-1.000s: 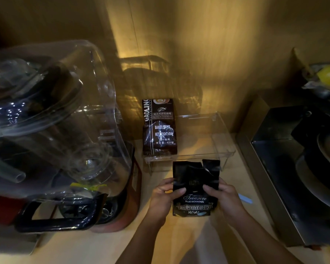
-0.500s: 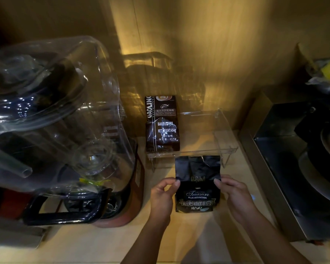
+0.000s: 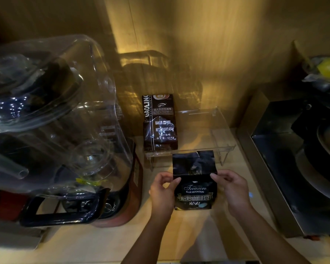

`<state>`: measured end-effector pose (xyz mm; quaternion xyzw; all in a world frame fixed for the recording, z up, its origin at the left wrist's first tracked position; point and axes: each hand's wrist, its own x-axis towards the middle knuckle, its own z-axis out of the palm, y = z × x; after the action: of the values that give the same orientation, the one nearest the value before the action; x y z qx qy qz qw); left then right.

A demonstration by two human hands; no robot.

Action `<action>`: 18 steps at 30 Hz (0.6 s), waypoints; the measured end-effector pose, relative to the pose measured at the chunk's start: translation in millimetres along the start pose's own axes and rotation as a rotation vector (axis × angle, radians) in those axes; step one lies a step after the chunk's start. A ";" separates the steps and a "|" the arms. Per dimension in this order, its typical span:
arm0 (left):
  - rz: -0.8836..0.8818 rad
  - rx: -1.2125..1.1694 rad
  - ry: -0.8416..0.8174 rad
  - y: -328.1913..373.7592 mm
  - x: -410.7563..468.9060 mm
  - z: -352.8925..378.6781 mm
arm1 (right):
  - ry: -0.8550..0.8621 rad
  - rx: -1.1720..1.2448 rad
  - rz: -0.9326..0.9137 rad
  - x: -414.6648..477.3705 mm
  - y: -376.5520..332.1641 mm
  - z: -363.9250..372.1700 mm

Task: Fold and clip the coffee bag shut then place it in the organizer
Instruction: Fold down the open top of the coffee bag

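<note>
A black coffee bag (image 3: 195, 189) labelled Treasure Blue Mountain stands on the wooden counter, its torn top flap upright and unfolded. My left hand (image 3: 163, 191) pinches its left edge at mid height. My right hand (image 3: 231, 189) pinches the right edge at the same height. Just behind the bag stands a clear acrylic organizer (image 3: 215, 128); a brown Gaoling coffee bag (image 3: 160, 122) stands in its left part. A small pale blue thing (image 3: 251, 195), maybe a clip, lies on the counter right of my right hand, mostly hidden.
A big blender with a clear cover (image 3: 51, 119) and dark handle fills the left side, close to my left hand. A stainless stove unit (image 3: 293, 168) with a dark pan borders the right. A wooden wall (image 3: 198, 54) closes the back.
Both hands slid from the bag's front lower part up to its side edges. The bag now stands straighter, its top flap flatter.
</note>
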<state>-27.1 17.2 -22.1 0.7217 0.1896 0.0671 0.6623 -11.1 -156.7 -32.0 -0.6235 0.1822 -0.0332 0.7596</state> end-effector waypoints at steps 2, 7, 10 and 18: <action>0.046 0.080 -0.021 0.8 1.3 -0.2 | -0.020 -0.029 -0.060 -1.0 -1.1 2.1; 0.261 0.328 -0.058 1.3 6.0 -1.6 | -0.079 -0.170 -0.146 -1.4 -0.6 -1.2; 0.371 0.406 -0.016 -0.2 4.8 -0.7 | -0.087 -0.295 -0.213 -0.3 -3.5 -1.0; 0.535 0.633 0.039 -3.1 7.9 -1.5 | -0.083 -0.679 -0.472 6.8 -4.0 -7.4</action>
<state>-21.0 21.6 -26.2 0.9123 0.0190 0.1888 0.3630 -6.5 -166.4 -31.0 -0.8640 0.0043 -0.1192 0.4892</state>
